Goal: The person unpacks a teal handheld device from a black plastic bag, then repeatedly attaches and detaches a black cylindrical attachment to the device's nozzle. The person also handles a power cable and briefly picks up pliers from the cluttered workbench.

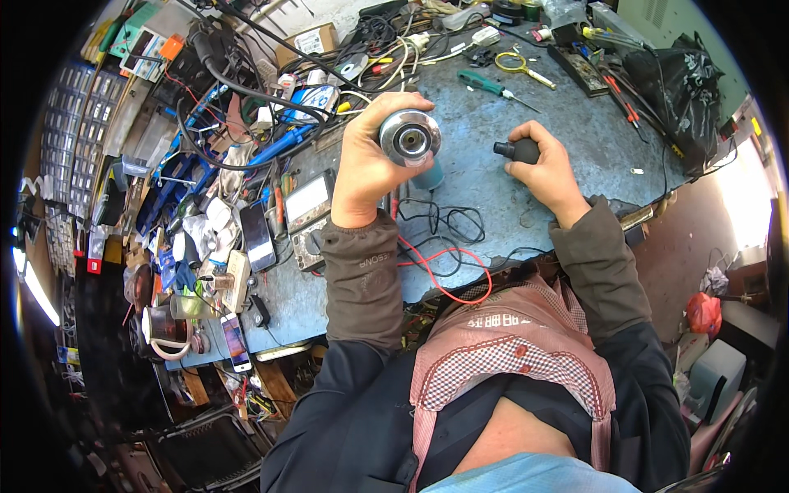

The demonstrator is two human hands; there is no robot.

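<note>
While the head view looks down on the blue table [509, 209], 2 bare hands are busy above it. The left hand [362, 160] has its fingers spread in a broad C around a teal cylinder with a chrome end [409, 138]; they grip its sides, fingers above and thumb below, with the ringed chrome face and its dark central hole turned up. To the right and well apart, the right hand [549, 174] curls its fingers closely over a short black cylindrical piece [524, 150], whose narrower end points toward the left hand. Beyond the hands lie a green-handled screwdriver [481, 82] and a yellow ring-shaped tool [511, 62]. A red cable [444, 283] loops near the table's front edge, and 2 phones [257, 238] rest at the left.
</note>
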